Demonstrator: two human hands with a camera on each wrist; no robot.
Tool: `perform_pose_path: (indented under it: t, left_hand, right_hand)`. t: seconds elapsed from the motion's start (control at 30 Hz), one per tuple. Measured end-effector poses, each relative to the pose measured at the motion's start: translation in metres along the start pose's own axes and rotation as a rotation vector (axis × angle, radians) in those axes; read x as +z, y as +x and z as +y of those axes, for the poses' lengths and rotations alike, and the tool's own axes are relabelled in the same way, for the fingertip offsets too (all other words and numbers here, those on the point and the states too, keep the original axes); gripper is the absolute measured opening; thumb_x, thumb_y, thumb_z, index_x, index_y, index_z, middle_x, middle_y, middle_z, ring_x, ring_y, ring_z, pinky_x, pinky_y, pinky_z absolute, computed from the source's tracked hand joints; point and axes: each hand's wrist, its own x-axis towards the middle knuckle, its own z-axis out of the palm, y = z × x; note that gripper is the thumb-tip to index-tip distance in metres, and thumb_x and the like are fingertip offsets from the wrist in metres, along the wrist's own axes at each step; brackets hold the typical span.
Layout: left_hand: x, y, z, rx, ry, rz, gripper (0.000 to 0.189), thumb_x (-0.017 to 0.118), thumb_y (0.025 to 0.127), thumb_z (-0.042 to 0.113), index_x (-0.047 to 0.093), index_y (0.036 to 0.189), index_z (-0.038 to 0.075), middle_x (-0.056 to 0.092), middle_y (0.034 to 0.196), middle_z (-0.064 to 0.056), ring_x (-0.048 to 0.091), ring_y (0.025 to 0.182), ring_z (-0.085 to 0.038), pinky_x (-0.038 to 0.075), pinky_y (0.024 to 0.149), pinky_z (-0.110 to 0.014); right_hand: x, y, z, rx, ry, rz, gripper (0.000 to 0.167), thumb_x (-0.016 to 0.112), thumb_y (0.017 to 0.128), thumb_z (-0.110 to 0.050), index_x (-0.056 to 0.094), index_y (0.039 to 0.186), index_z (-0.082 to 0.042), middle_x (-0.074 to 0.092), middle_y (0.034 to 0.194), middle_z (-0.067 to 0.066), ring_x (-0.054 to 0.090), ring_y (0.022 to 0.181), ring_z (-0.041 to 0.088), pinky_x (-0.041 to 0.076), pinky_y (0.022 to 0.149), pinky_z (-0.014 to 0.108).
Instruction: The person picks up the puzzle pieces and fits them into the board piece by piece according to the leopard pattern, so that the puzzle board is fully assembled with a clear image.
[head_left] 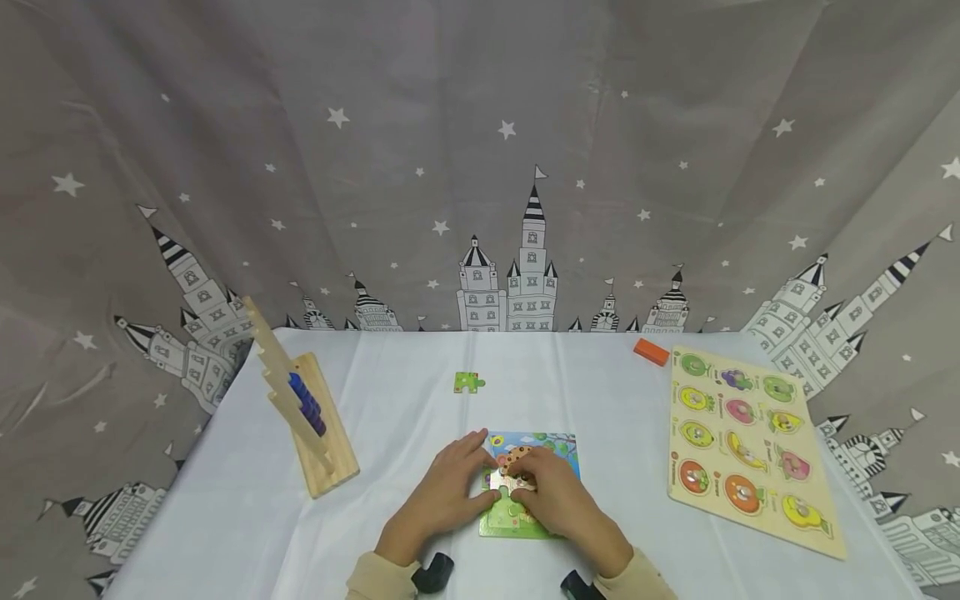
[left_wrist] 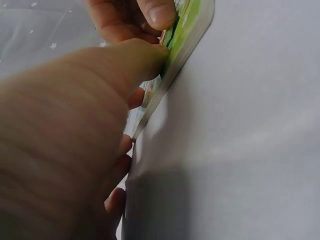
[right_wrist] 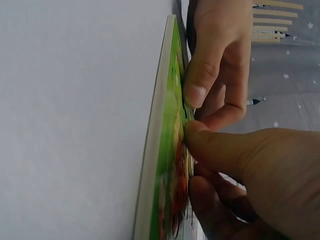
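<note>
A small jigsaw puzzle [head_left: 491, 527] with a green border, blue sky and a spotted animal lies on the white-covered table. My left hand [head_left: 448, 483] rests along its left side, thumb touching the face and fingers bent at the edge. From the right, my right hand [head_left: 558, 496] reaches over the picture, thumb and forefinger curled at a puzzle piece [head_left: 504, 481] in the middle. In the right wrist view both thumbs come close together on the puzzle [right_wrist: 162, 150]. Part of the picture is hidden beneath the fingers. Beyond the hands lies one loose green puzzle piece [head_left: 467, 382].
To the left stands a wooden stepped frame [head_left: 330, 433] with blue beads [head_left: 306, 404]. A fruit peg board [head_left: 750, 450] lies at the right, with an orange block [head_left: 651, 352] by its far corner. A grey castle-print curtain [head_left: 480, 167] hangs behind the table.
</note>
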Motion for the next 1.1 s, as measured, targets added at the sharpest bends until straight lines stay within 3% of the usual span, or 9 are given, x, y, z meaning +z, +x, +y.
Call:
perform_pose_path:
  t: [0.2, 0.37, 0.47, 0.6, 0.7, 0.87, 0.93, 1.1]
  left_hand:
    - [0.0, 0.001, 0.0, 0.027, 0.093, 0.021, 0.025, 0.076, 0.087, 0.037, 0.067, 0.106, 0.025, 0.053, 0.153, -0.012, 0.048, 0.144, -0.035, 0.04, 0.118, -0.054]
    - [-0.001, 0.0, -0.001, 0.032, 0.111, 0.032, 0.024, 0.076, 0.086, 0.037, 0.067, 0.105, 0.025, 0.055, 0.151, -0.012, 0.05, 0.141, -0.035, 0.042, 0.115, -0.055]
    - [-0.001, -0.001, -0.002, 0.03, 0.121, 0.037, 0.023, 0.077, 0.086, 0.037, 0.068, 0.103, 0.026, 0.056, 0.15, -0.011, 0.051, 0.141, -0.034, 0.043, 0.114, -0.055]
    - [0.0, -0.001, -0.003, 0.043, 0.116, 0.056, 0.022, 0.078, 0.085, 0.037, 0.068, 0.101, 0.026, 0.057, 0.149, -0.012, 0.053, 0.14, -0.034, 0.045, 0.113, -0.055]
    - [0.0, -0.001, -0.003, 0.046, 0.084, 0.057, 0.026, 0.078, 0.086, 0.037, 0.067, 0.107, 0.025, 0.056, 0.15, -0.011, 0.051, 0.141, -0.034, 0.044, 0.113, -0.055]
    - [-0.001, -0.002, -0.007, 0.021, 0.075, 0.003, 0.057, 0.074, 0.088, 0.047, 0.061, 0.137, 0.019, 0.049, 0.157, -0.006, 0.045, 0.146, -0.032, 0.039, 0.119, -0.053]
    - [-0.004, -0.003, -0.008, 0.014, 0.091, -0.046, 0.076, 0.074, 0.086, 0.056, 0.054, 0.148, 0.016, 0.044, 0.161, -0.006, 0.041, 0.149, -0.032, 0.035, 0.122, -0.053]
    - [-0.01, -0.004, -0.006, -0.015, 0.1, -0.198, 0.116, 0.077, 0.068, 0.076, 0.036, 0.16, 0.018, 0.026, 0.17, -0.006, 0.025, 0.157, -0.029, 0.019, 0.129, -0.053]
  right_hand:
    - [0.001, 0.001, 0.001, 0.004, 0.007, -0.008, 0.021, 0.082, 0.085, -0.015, 0.078, 0.105, -0.01, 0.07, 0.104, 0.001, 0.06, 0.084, 0.008, 0.052, 0.071, 0.025]
    - [0.005, 0.002, 0.002, -0.004, -0.002, 0.002, 0.02, 0.082, 0.085, -0.015, 0.079, 0.104, -0.011, 0.072, 0.104, 0.001, 0.061, 0.084, 0.009, 0.054, 0.072, 0.026]
    - [0.009, 0.004, 0.002, -0.027, -0.021, 0.016, 0.016, 0.081, 0.086, -0.015, 0.079, 0.102, -0.012, 0.074, 0.105, 0.001, 0.068, 0.093, 0.016, 0.059, 0.089, 0.037]
    - [0.013, 0.006, 0.0, -0.072, -0.021, 0.018, 0.012, 0.08, 0.086, -0.013, 0.079, 0.097, -0.012, 0.073, 0.106, 0.0, 0.069, 0.103, 0.02, 0.054, 0.103, 0.046]
    - [0.011, 0.008, 0.004, -0.069, 0.064, -0.018, 0.011, 0.08, 0.087, -0.014, 0.078, 0.098, -0.012, 0.073, 0.105, -0.001, 0.067, 0.095, 0.012, 0.058, 0.091, 0.034]
    - [-0.006, 0.021, 0.025, 0.012, 0.248, -0.084, 0.018, 0.075, 0.093, -0.02, 0.076, 0.109, -0.012, 0.074, 0.102, -0.002, 0.069, 0.09, 0.007, 0.058, 0.081, 0.022]
    - [-0.013, 0.031, 0.033, 0.039, 0.273, -0.086, 0.022, 0.075, 0.094, -0.022, 0.074, 0.114, -0.011, 0.074, 0.103, 0.0, 0.071, 0.093, 0.011, 0.06, 0.083, 0.025]
    - [-0.03, 0.068, 0.049, 0.085, 0.27, -0.086, 0.042, 0.078, 0.091, -0.027, 0.068, 0.13, -0.013, 0.07, 0.128, 0.009, 0.07, 0.114, 0.028, 0.058, 0.099, 0.041]
